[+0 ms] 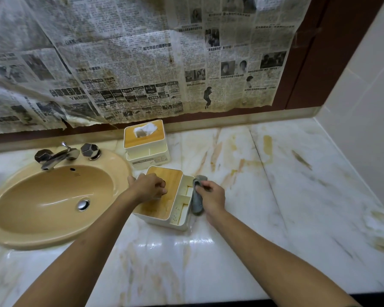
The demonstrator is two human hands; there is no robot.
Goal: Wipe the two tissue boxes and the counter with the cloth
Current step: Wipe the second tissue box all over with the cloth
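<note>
Two white tissue boxes with wooden lids stand on the marble counter (286,196). The far tissue box (145,144) sits by the back wall with a tissue sticking out. The near tissue box (164,202) stands beside the sink. My left hand (148,188) rests on its wooden lid with curled fingers gripping the lid around its slot. My right hand (211,196) holds a grey cloth (196,200) against the box's right side, by the side compartments.
A tan sink (49,200) with a chrome faucet (58,155) lies at the left. Stained newspaper (131,63) covers the back wall. A tiled wall (364,107) bounds the right. The counter carries yellow-brown stains and ends at a dark front edge (275,298).
</note>
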